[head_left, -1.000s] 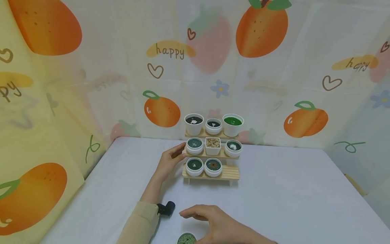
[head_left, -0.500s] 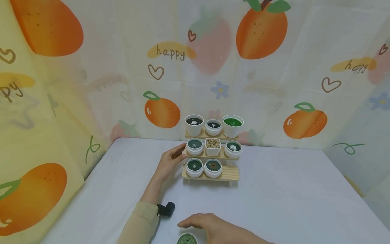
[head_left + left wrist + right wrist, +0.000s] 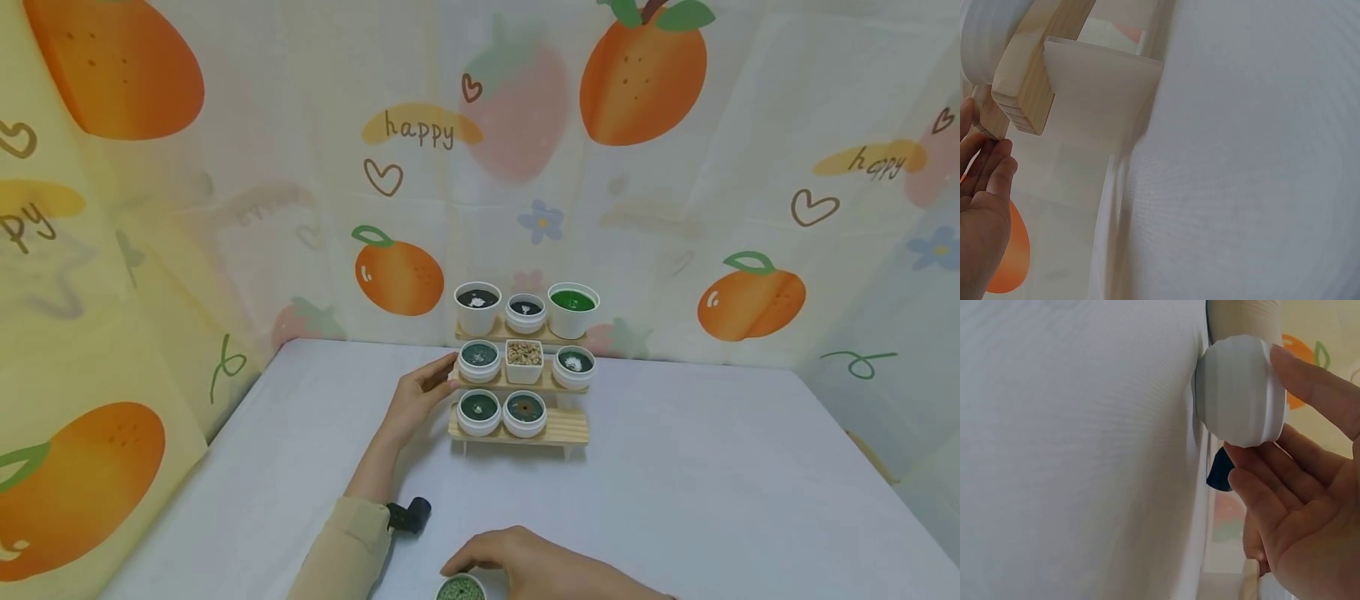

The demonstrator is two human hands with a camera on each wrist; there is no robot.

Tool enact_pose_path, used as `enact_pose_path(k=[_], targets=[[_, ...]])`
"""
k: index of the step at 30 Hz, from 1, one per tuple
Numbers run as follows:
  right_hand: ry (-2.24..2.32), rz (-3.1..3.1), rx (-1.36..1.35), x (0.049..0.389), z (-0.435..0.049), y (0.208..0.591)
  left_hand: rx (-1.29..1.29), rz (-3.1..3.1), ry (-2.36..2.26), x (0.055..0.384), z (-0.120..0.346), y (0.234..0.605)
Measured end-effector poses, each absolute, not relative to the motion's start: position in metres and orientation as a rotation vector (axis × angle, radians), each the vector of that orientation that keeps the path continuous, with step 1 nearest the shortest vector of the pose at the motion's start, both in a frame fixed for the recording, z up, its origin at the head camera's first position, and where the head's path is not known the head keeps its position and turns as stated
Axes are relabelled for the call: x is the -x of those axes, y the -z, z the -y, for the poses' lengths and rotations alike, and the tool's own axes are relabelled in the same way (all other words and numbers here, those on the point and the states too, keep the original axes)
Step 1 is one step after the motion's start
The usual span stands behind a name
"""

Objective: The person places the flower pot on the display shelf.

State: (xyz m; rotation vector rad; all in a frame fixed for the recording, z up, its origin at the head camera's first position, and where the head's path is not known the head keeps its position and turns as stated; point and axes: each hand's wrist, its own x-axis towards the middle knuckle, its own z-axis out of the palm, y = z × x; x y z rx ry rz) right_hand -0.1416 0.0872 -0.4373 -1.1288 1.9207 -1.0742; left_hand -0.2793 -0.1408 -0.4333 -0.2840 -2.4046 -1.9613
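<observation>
A three-tier wooden stand point(image 3: 566, 425) holds small white bowls of dark green, black and bright green contents. Among them sits a square white cup point(image 3: 524, 363) of tan, nut-like bits. My left hand point(image 3: 411, 402) pinches the left end of the middle tier; in the left wrist view its fingertips point(image 3: 1002, 149) meet the board's end. Near the front edge of view, a white bowl point(image 3: 1238, 390) of green granules stands on the table, partly cut off in the head view. My right hand point(image 3: 536, 562) grips this bowl's sides between thumb and fingers.
A white cloth covers the table point(image 3: 697, 475). Behind it hangs a fruit-print curtain point(image 3: 637, 225), close to the stand's back. A black wrist camera point(image 3: 411, 514) sits on the left forearm, near the right hand. The bottom tier's right part is bare wood.
My right hand has come down toward the bowl of green granules, and its fingers have closed in onto the rim and side. The left hand stays on the stand.
</observation>
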Motion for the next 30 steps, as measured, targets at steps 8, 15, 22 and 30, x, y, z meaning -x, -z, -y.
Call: enact_pose_path(k=[8, 15, 22, 30], targets=[[1.021, -1.998, 1.211, 0.141, -0.086, 0.437, 0.292, 2.379, 1.951, 0.289, 0.143, 0.447], [1.019, -2.02, 1.212, 0.142, -0.086, 0.435, 0.295, 2.376, 1.949, 0.289, 0.143, 0.447], [1.053, -2.064, 1.096, 0.144, -0.091, 0.43, 0.284, 2.389, 1.945, 0.289, 0.143, 0.447], [1.106, -2.21, 1.159, 0.153, -0.101, 0.426, 0.282, 2.388, 1.952, 0.289, 0.142, 0.447]])
